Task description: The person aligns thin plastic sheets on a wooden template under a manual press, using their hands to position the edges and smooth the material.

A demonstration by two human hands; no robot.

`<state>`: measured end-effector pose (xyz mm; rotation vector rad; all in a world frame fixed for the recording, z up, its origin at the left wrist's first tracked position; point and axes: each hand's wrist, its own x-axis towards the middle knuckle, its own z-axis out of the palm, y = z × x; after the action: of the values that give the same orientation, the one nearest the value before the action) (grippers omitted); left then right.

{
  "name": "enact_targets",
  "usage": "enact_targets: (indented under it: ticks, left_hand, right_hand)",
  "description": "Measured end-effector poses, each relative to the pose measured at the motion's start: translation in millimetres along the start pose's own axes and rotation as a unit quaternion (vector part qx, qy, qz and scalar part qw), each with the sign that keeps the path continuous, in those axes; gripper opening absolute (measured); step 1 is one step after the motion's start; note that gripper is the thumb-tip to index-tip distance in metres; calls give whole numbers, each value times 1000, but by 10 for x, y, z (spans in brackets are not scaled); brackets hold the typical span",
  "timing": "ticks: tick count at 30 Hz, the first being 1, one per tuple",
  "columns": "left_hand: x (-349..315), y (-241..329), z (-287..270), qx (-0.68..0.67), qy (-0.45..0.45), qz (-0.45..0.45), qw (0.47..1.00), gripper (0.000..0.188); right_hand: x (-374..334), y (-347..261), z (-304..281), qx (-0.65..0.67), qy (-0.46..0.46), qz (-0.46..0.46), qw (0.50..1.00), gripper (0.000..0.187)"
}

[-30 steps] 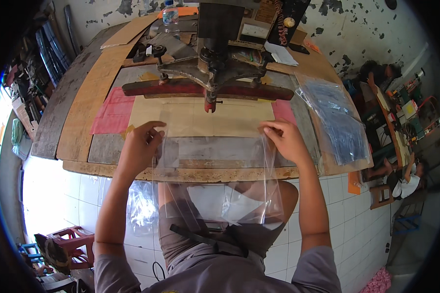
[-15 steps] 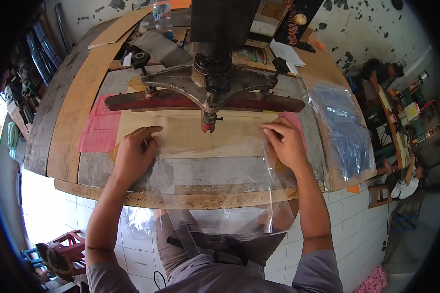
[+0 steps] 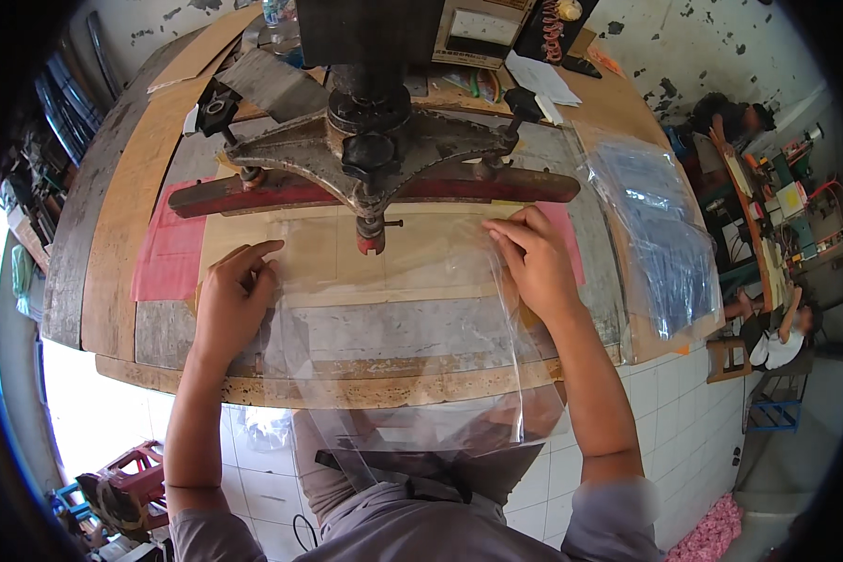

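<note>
Both hands lie flat and open on a clear plastic sheet (image 3: 393, 309), left hand (image 3: 232, 298) and right hand (image 3: 534, 260) pinning its far corners so its edge sits under the red press bar (image 3: 281, 195); its near end overhangs the worn wooden table (image 3: 122, 225).

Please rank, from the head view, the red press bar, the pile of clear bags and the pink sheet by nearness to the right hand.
1. Red press bar, just beyond the right hand.
2. Pile of clear bags, to its right.
3. Pink sheet, far left.

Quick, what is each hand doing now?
Left hand: open, fingers flat on the clear plastic sheet.
Right hand: fingers pressing the sheet's far edge.
</note>
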<state>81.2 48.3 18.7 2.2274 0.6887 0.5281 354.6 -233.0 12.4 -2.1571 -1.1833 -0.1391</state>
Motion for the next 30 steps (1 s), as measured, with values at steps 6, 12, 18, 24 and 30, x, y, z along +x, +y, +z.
enact_targets:
  ticks: [6, 12, 18, 24, 30]
  left_hand:
    - [-17, 43, -3, 6, 3, -6, 1000, 30]
    - [-24, 44, -6, 12, 1, -3, 1000, 29]
    - [-13, 52, 1, 22, 4, 9, 1000, 29]
    - [-16, 18, -2, 27, 8, 7, 1000, 30]
    - [-34, 54, -23, 30, 13, 17, 999, 30]
  right_hand:
    - [5, -22, 23, -18, 25, -25, 999, 25]
    - [-8, -12, 29, -42, 25, -19, 999, 26]
    - [-3, 17, 14, -52, 21, -27, 998, 24]
    - [16, 12, 24, -43, 16, -24, 999, 23]
    - [31, -1, 24, -37, 22, -38, 998, 21]
